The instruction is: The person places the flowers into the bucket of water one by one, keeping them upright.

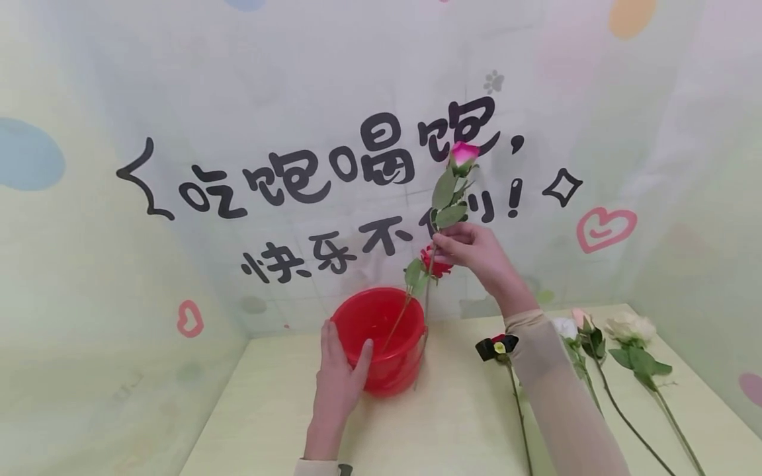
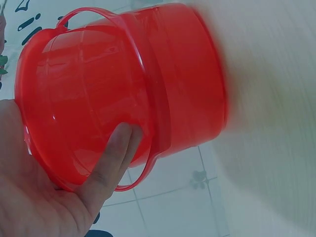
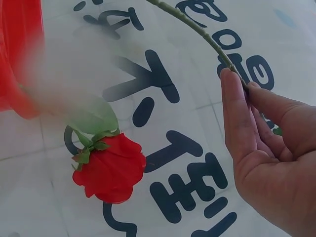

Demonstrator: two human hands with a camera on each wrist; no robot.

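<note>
A red bucket stands on the table, its handle hanging against the outer wall. My left hand holds its near left side, thumb at the rim; two fingers lie along the outer wall in the left wrist view. Inside leans a red rose, its bloom hanging past the right rim. Above and right of the bucket, my right hand pinches the stem of a pink-and-white rose between thumb and fingers. That rose is upright, bloom at the top. Its stem runs down along the bucket's right side, outside the rim.
On the table's right lie more artificial flowers: a dark one with red and yellow, a pale pink bud and a cream flower. A white bloom is partly behind my right sleeve. A printed backdrop rises behind the table.
</note>
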